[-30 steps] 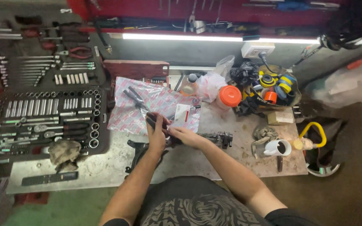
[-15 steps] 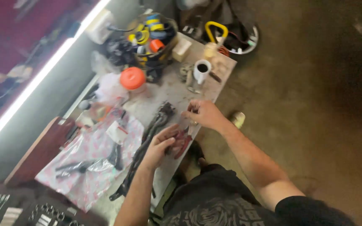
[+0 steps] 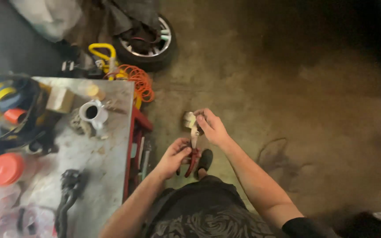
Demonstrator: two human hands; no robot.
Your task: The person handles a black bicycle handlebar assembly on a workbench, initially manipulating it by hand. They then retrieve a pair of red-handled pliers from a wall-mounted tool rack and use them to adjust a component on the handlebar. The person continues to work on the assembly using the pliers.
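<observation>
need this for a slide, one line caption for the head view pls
Beside a cluttered workbench, the left hand grips red-handled pliers while the right hand holds a small pale part at their tip.

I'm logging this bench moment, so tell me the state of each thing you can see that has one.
Left hand: closed on the red handles of the pliers.
Right hand: holding a small pale part at the pliers' tip.
White cup: upright on the table.
Orange hose: coiled.

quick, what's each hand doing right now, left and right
Left hand: closed around the red handles of the pliers.
Right hand: fingers pinching a small pale part at the pliers' tip.
</observation>
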